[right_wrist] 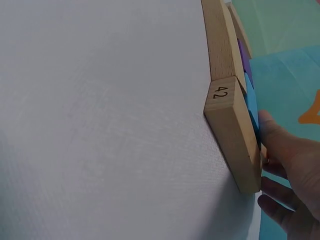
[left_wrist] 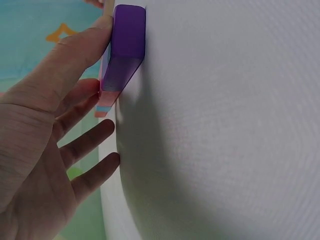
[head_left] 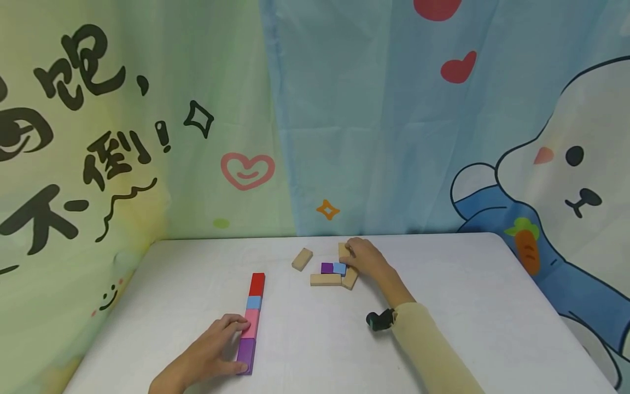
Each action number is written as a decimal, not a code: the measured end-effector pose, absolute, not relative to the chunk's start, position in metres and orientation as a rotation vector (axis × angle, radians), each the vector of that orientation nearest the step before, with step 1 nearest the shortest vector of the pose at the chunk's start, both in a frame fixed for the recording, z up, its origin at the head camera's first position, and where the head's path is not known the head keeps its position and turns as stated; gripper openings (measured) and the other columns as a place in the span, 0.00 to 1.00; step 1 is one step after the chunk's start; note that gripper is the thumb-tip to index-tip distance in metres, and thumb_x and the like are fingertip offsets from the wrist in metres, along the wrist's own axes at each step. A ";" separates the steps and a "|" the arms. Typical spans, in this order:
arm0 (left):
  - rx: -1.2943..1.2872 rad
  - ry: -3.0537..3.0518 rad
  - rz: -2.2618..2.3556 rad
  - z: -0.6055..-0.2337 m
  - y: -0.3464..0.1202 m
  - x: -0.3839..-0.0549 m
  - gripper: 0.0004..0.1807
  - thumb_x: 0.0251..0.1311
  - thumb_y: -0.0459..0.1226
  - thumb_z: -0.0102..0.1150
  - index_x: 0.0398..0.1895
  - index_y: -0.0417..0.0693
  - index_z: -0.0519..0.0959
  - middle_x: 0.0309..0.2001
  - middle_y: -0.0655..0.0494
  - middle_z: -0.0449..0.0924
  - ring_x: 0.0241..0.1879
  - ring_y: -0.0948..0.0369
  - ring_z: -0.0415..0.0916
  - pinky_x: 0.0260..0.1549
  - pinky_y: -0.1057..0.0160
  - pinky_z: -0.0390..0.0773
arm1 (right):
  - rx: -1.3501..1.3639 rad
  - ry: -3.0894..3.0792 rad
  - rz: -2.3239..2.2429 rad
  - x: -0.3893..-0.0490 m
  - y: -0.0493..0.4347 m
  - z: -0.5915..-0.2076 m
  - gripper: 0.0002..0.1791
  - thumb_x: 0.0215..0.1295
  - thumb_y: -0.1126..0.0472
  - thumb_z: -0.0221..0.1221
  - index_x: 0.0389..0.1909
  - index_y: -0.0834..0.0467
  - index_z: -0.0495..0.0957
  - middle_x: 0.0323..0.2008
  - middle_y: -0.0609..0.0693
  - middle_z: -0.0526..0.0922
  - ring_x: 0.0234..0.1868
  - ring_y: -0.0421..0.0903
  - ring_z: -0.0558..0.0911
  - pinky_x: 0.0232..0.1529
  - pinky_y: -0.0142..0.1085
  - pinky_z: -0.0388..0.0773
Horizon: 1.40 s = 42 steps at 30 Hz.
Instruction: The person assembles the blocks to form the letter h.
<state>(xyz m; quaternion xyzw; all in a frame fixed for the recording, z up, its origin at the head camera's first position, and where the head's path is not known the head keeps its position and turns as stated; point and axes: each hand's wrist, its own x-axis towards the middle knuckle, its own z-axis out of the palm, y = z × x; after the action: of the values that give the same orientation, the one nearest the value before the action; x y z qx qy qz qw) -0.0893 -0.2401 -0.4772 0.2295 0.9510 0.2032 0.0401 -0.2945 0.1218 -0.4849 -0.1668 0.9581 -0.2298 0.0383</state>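
Note:
A straight row of coloured blocks lies on the table at left: a purple block [head_left: 246,355] nearest, then a pink block [head_left: 251,324], a light blue block [head_left: 254,302] and a red block [head_left: 257,284]. My left hand [head_left: 211,345] rests along it, thumb on the purple block and a fingertip at the pink one; its other fingers are loosely spread. My right hand [head_left: 366,258] pinches a wooden block [head_left: 343,250] at the back, partly hidden by the fingers. Close to the thumb lie a blue block [head_left: 339,268] and a purple block [head_left: 327,268].
Just in front of these lies a wooden block [head_left: 326,280], its end meeting a slanted wooden block [right_wrist: 235,135] marked 42. Another wooden block [head_left: 302,259] lies apart to the left. A printed curtain [head_left: 339,120] hangs behind the white table [head_left: 305,339].

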 end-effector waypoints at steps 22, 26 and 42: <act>0.719 2.932 0.618 -0.474 -0.239 -0.091 0.38 0.43 0.60 0.63 0.57 0.52 0.70 0.56 0.65 0.65 0.55 0.62 0.66 0.54 0.56 0.74 | -0.560 2.873 -0.621 -0.305 0.126 -0.487 0.34 0.59 0.50 0.60 0.61 0.66 0.65 0.59 0.61 0.69 0.61 0.56 0.68 0.64 0.47 0.65; 0.729 2.940 0.625 -0.476 -0.240 -0.092 0.38 0.43 0.60 0.63 0.57 0.52 0.70 0.56 0.64 0.66 0.54 0.63 0.67 0.53 0.57 0.74 | -0.562 2.876 -0.639 -0.305 0.126 -0.490 0.34 0.58 0.52 0.61 0.61 0.67 0.64 0.61 0.61 0.68 0.63 0.57 0.66 0.65 0.48 0.63; 0.685 2.899 0.634 -0.477 -0.240 -0.090 0.39 0.43 0.62 0.61 0.58 0.53 0.69 0.56 0.65 0.65 0.54 0.62 0.66 0.54 0.56 0.74 | -0.507 2.839 -1.030 -0.296 0.117 -0.482 0.37 0.51 0.47 0.65 0.59 0.63 0.69 0.50 0.58 0.72 0.51 0.52 0.72 0.52 0.45 0.74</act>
<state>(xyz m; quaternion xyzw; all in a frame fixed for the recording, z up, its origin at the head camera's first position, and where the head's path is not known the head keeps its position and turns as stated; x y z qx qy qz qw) -0.0899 -0.2401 -0.4766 0.2247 0.9508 0.2079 0.0481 -0.2964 0.1166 -0.4817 -0.1655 0.9263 -0.3362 0.0394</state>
